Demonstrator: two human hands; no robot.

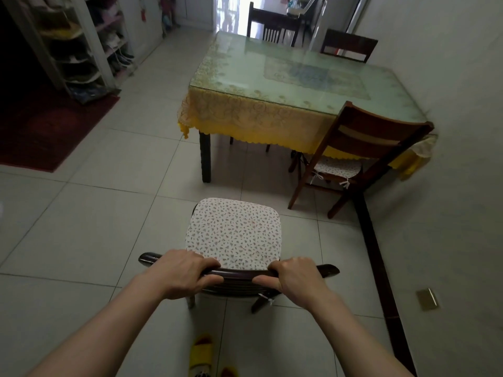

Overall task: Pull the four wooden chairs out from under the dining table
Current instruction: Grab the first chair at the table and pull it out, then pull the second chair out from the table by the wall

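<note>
A dark wooden chair with a floral seat cushion (234, 235) stands on the tiled floor well clear of the dining table (272, 85), its back toward me. My left hand (182, 273) and my right hand (295, 278) both grip its curved top rail. A second chair (364, 142) sits at the table's near right end, its seat partly under the yellow cloth. Two more chairs stand at the far side: one (272, 25) at the far left, one (348, 46) at the far right, both close to the table.
The table carries a glass top over a yellow lace cloth. A wall with a dark baseboard (378, 254) runs along the right. Shoe shelves (81, 50) and a red mat (46, 129) lie to the left. My yellow slipper (201, 352) is below the chair.
</note>
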